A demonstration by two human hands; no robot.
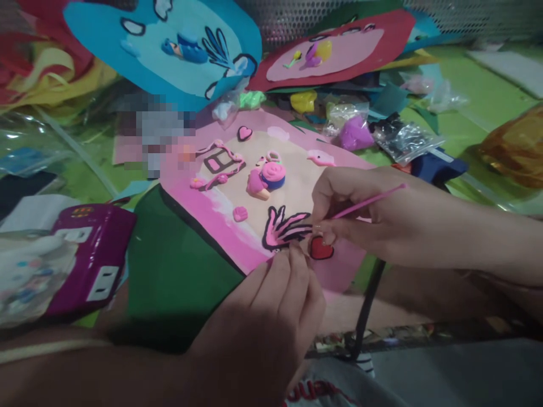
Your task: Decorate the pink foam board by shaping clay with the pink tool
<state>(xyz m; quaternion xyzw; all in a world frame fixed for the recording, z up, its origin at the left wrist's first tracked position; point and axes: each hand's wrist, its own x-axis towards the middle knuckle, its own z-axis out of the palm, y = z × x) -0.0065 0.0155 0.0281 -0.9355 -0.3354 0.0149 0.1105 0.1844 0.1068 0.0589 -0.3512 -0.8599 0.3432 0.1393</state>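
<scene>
A pink paper sheet (199,226) with a pale inner area carries raised clay shapes. My right hand (356,212) grips a thin pink stick (369,202), its tip hidden behind the fingers. Just left of those fingertips is a pink clay plant with black outlines (282,229). My left hand (271,308) rests at the sheet's near edge, fingers pressed together at the plant's base; what they pinch, if anything, is hidden. A black-edged red heart (321,248) lies under my right fingertips. Farther up sit a pink and blue clay figure (271,175) and a small pink heart (245,133).
Behind stand a blue decorated sheet (229,25) and a red one (390,37). Bags of purple clay (356,133) and black clay (403,138) lie beyond the sheet. A purple case (91,232) is at left, by green paper (169,271). An amber object (517,147) stands right.
</scene>
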